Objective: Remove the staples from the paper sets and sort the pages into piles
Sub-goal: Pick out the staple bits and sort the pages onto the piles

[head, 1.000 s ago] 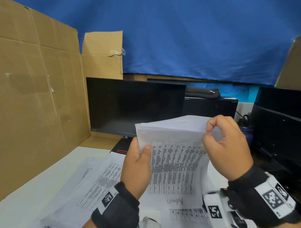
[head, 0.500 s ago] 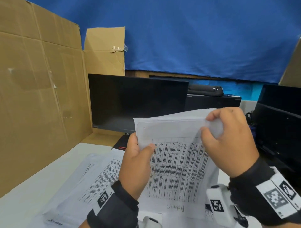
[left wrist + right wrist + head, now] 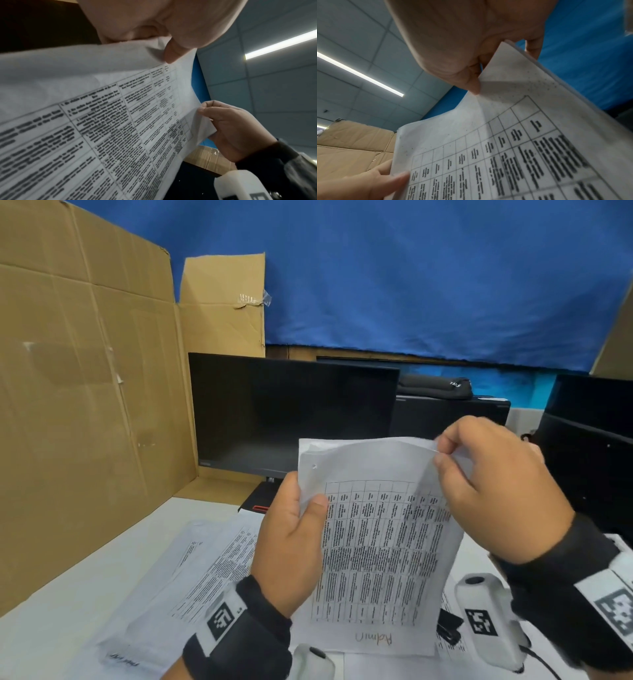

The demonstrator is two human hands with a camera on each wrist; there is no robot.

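Note:
I hold a set of printed pages (image 3: 380, 542) upright above the table; its front page carries a table of text and a handwritten word at the bottom. My left hand (image 3: 308, 508) grips the left edge, thumb on the front and fingers behind. My right hand (image 3: 443, 451) pinches the top right corner between thumb and forefinger, and the top page bows there. The left wrist view shows my left thumb (image 3: 173, 54) on the page (image 3: 102, 121) and my right hand (image 3: 231, 128) on the corner. In the right wrist view the pinch (image 3: 471, 83) sits on the corner of the pages (image 3: 505, 148).
Several loose printed pages (image 3: 205, 570) lie on the white table (image 3: 68, 628) at the left. A small black object (image 3: 448, 628) rests under the held set at the right. A dark monitor (image 3: 291, 412) stands behind, and a cardboard wall (image 3: 85, 405) closes the left side.
The top edge, folded back a second ago, now stands flatter toward me. My right fingers have shifted on the top right corner. My left hand keeps its grip.

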